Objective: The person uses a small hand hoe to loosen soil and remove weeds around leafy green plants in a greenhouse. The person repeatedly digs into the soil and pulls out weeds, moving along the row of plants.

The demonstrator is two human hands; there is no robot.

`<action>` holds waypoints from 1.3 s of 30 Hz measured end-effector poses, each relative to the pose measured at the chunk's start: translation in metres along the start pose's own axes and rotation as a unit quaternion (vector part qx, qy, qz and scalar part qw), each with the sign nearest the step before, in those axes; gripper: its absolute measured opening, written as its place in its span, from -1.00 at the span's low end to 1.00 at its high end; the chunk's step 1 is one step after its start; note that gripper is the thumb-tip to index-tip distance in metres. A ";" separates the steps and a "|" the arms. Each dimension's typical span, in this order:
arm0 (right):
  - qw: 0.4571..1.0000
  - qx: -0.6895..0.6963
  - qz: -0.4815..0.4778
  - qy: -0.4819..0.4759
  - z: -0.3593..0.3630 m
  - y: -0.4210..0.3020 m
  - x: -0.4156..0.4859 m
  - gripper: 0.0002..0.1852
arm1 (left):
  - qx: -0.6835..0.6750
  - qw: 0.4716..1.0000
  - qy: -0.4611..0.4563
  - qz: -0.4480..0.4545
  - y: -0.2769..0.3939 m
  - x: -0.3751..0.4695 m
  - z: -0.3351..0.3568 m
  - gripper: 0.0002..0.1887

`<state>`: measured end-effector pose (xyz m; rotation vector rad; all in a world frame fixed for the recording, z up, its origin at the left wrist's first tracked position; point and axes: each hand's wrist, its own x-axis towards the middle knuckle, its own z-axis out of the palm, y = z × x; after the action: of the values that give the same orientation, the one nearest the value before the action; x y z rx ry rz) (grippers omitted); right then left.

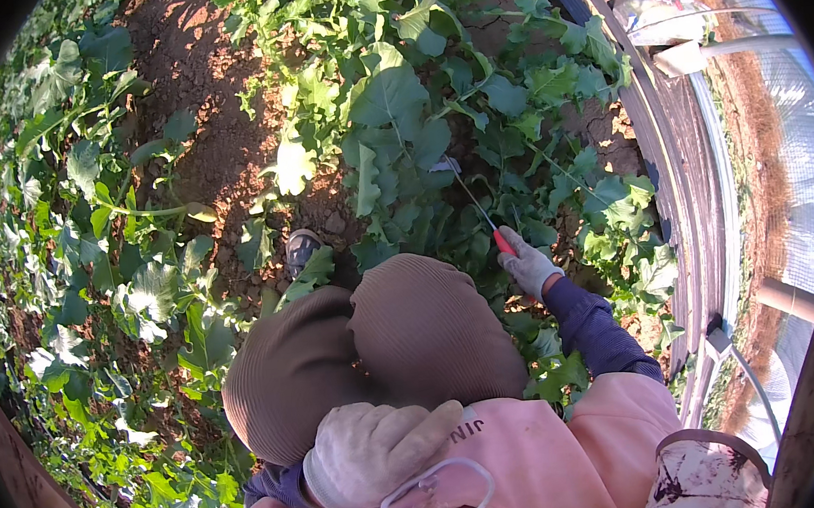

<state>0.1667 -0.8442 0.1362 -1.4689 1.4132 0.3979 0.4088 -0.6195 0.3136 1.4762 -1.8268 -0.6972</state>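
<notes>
My right hand, in a pale work glove, grips the red handle of a small long-necked hand tool. Its thin metal shaft runs forward and left into the leaves, with a pale flat piece showing near the tip. Whether that piece belongs to the tool is unclear. Large lobed green leaves crowd around the tip and cover the plants' bases. Gloved too, my left hand rests against my pink top, below my bent knees; its palm is hidden.
Bare brown soil runs between the leafy rows, where one shoe stands. More leafy plants fill the left. On the right lie dark plastic sheeting, a stuffed plastic bag, pipes and a mesh-and-film wall.
</notes>
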 end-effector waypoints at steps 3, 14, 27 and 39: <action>0.999 -0.026 -0.028 0.032 -0.023 0.020 -0.018 -0.38 | 0.005 1.000 -0.002 0.003 0.000 -0.001 0.000 -0.70; 0.981 -0.140 -0.028 -0.133 -0.037 -0.016 0.022 -0.35 | -0.008 0.998 0.054 0.025 0.001 -0.011 0.007 -0.65; 0.968 -0.224 -0.054 -0.101 -0.038 -0.042 0.035 -0.36 | -0.002 0.999 0.035 -0.007 0.005 -0.003 0.008 -0.60; 0.988 0.065 -0.049 0.132 -0.082 -0.009 -0.126 -0.30 | -0.011 0.995 0.100 -0.015 0.009 -0.020 0.012 -0.65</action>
<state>0.1103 -0.8434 0.2758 -1.5175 1.5350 0.0482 0.3964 -0.5980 0.3091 1.5050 -1.6429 -0.5603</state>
